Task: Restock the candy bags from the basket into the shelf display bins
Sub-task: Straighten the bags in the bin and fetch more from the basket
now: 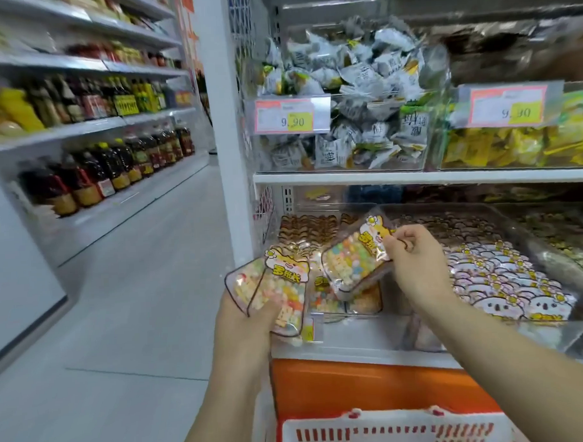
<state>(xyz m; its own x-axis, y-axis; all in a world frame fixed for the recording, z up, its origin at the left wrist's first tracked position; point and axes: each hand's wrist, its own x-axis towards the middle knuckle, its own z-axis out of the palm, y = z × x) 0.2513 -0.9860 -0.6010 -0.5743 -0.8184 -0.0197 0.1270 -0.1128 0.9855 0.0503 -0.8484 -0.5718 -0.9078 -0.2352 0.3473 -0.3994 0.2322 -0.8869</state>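
My left hand [243, 326] grips a small stack of clear candy bags [273, 288] filled with pastel sweets, held just left of the lower shelf. My right hand [415, 262] pinches the top edge of one more candy bag [348, 261], tilted above the leftmost clear display bin [347, 307] on the lower shelf. That bin holds a few of the same bags. The white-and-red basket [393, 430] sits at the bottom edge, below both arms; its inside is hidden.
A neighbouring bin [493, 279] to the right is packed with pink koala-print bags. The upper shelf carries bins of grey-wrapped sweets [344, 85] and yellow packets [514, 144]. An orange shelf base [357, 385] lies under the lower shelf. Bottle shelves [95, 129] line the aisle's left side.
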